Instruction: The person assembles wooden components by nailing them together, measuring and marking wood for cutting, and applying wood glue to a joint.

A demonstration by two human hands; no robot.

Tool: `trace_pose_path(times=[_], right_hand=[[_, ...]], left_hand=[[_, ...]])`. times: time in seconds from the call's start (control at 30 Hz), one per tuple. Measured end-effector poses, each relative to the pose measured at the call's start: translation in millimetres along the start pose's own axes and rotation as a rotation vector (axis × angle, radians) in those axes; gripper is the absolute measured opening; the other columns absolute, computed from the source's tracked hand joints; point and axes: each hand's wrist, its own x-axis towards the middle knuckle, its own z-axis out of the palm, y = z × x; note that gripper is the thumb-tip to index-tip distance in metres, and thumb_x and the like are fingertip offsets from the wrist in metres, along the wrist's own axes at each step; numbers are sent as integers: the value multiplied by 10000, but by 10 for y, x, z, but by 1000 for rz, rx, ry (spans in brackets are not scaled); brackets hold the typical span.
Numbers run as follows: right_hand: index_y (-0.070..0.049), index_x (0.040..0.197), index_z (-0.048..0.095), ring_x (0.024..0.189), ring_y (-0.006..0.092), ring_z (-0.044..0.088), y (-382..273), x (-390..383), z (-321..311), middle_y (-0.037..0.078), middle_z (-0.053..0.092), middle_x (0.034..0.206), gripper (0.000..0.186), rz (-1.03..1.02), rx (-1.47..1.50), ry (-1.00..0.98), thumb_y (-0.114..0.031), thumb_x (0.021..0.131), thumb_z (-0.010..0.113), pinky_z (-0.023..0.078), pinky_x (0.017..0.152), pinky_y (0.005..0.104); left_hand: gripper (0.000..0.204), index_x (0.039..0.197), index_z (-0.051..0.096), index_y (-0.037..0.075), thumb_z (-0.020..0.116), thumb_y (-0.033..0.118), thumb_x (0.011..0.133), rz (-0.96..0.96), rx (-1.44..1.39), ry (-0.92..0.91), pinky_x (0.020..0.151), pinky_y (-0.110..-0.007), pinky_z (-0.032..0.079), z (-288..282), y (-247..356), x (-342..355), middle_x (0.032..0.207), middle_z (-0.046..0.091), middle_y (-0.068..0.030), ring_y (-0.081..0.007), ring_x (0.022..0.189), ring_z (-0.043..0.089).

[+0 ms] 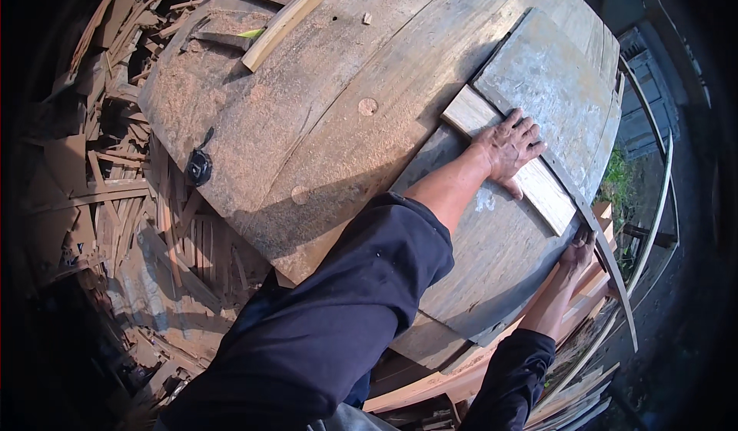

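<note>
A short pale wooden board [547,194] lies slantwise across dark flat sheets on the worktop. My left hand [510,151] rests on the board with its fingers spread, the fingertips reaching toward its far edge. Along that edge runs a long, thin dark strip [604,256], which bends out past the worktop's right side. At the board's near right end, my right hand [576,256] is closed at the strip, its fingers partly hidden. A scuffed grey-blue sheet [542,77] lies just beyond the strip.
Sawdust covers the large wooden worktop [338,116]. Toward its far left lie a wooden batten [296,19] and a dark hand tool [223,40]. A black tape measure [199,167] sits at the left edge. Wood scraps [115,169] pile up on the left; more planks are stacked at lower right.
</note>
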Motion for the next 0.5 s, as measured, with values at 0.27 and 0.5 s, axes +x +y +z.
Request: trace_pose_path(times=[0.27, 0.5], right_hand=[[23, 1162, 538, 762, 127, 553, 535, -210, 514, 90, 613, 980, 315, 31, -30, 196, -249, 1010, 486, 451, 622, 211], [87, 1244, 456, 1139, 304, 574, 413, -105, 3, 224, 567, 1208, 361, -68, -53, 121, -170, 995, 498, 509, 1000, 364]], left_hand=[[1107, 1481, 294, 86, 539, 816, 685, -57, -53, -113, 1173, -551, 39, 209, -235, -264, 1505, 293, -221, -379, 1434, 186], [1106, 1460, 335, 76, 549, 817, 668, -17, -79, -63, 1173, -537, 81, 292, -183, -144, 1467, 344, -233, -379, 1415, 237]])
